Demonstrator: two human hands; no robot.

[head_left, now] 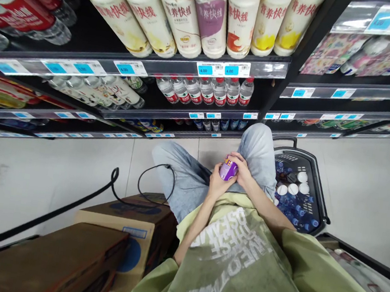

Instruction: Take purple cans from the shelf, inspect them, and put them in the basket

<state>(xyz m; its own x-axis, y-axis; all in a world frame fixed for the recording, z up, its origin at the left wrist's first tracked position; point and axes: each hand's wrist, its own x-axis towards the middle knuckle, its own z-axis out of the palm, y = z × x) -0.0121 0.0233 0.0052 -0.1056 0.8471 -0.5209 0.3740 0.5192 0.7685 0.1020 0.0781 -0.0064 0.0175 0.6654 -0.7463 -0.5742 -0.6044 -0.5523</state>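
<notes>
A small purple container [228, 170] with a yellow-orange patch is held in front of my lap, between my knees. My left hand [216, 183] wraps round its lower left side. On its other side, my right hand [243, 167] is closed, with fingers over its top and right edge. The fingers hide part of it, so I cannot tell whether it is a can or a jar. Beside my right leg stands a black shopping basket [316, 169] with bottles in it, some blue-capped and some white-capped.
Ahead are shelves [177, 63] of milk-drink bottles [210, 16], and lower down small red-capped water bottles [220, 92]. Cardboard boxes [113, 224] stand at my left. A black cable [72, 206] loops above the tiled floor [70, 168]. A crate of bottles [364, 278] is behind the basket.
</notes>
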